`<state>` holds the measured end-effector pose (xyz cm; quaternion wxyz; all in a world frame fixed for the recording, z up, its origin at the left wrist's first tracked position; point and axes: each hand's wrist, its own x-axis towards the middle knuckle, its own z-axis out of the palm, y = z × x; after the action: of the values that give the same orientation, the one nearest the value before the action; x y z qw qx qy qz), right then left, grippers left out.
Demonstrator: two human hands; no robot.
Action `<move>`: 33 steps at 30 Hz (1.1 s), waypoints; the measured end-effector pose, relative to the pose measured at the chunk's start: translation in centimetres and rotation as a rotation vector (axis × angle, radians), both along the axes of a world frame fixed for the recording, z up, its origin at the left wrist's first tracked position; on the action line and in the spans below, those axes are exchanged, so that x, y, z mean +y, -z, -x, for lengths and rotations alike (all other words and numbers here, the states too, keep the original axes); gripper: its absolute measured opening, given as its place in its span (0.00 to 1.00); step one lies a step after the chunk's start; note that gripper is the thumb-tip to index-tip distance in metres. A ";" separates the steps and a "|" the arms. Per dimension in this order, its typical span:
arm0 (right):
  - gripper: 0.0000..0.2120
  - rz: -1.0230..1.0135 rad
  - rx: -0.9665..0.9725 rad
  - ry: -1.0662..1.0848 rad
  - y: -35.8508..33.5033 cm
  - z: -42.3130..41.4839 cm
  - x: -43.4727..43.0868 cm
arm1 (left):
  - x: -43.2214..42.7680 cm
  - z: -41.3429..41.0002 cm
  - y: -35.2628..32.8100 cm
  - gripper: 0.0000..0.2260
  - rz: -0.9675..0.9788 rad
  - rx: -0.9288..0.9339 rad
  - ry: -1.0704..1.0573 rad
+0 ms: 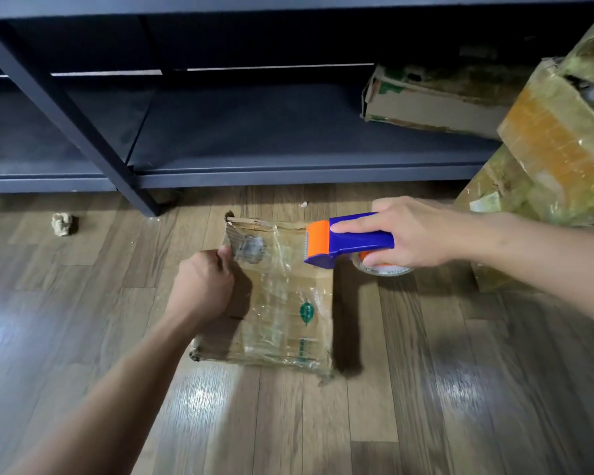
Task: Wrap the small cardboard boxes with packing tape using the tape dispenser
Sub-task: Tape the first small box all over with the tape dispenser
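Note:
A small worn cardboard box (pixel 288 303) with green print and clear tape across its top lies on the wooden floor. My left hand (pixel 203 286) grips the box's left edge with curled fingers. My right hand (pixel 408 231) holds a blue and orange tape dispenser (pixel 350 241) just above the box's far right corner, forefinger stretched along its top. A clear tape roll (pixel 384 267) shows under the hand.
A dark metal shelf unit (pixel 124 166) stands behind the box, one leg near its far left corner. A torn carton (pixel 432 101) lies on the low shelf. Taped boxes (pixel 546 149) are stacked at the right. A crumpled paper scrap (pixel 62 224) lies on the floor at left.

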<state>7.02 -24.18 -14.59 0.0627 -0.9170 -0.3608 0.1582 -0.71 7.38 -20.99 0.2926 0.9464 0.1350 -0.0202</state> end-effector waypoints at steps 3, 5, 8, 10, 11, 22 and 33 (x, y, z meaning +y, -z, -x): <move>0.33 -0.016 -0.032 -0.017 0.8 -0.4 0.7 | 0.8 -0.2 -0.4 0.24 -0.037 -0.009 -0.021; 0.33 -0.016 -0.059 -0.024 0.9 -1.2 1.3 | 1.6 -0.4 0.1 0.25 0.018 0.053 -0.042; 0.32 -0.013 -0.072 -0.052 1.4 -1.6 2.0 | 1.9 -0.3 1.0 0.25 0.102 0.085 -0.135; 0.33 -0.008 -0.080 -0.066 1.8 -1.5 2.1 | 1.6 -0.1 0.9 0.24 0.106 0.069 -0.175; 0.33 -0.007 -0.083 -0.070 1.9 -1.5 2.0 | 1.5 -0.2 0.8 0.24 0.108 0.068 -0.186; 0.33 -0.017 -0.087 -0.067 2.5 -1.8 1.8 | 1.3 -1.9 1.6 0.34 0.105 0.205 -0.145; 0.32 -0.101 0.044 0.072 2.9 0.4 -3.5 | 1.9 -2.3 2.2 0.32 0.174 0.217 -0.160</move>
<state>6.59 -27.65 -17.52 0.1223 -0.9213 -0.3339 0.1575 1.54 9.32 -23.24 0.3578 0.8959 0.2388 -0.1106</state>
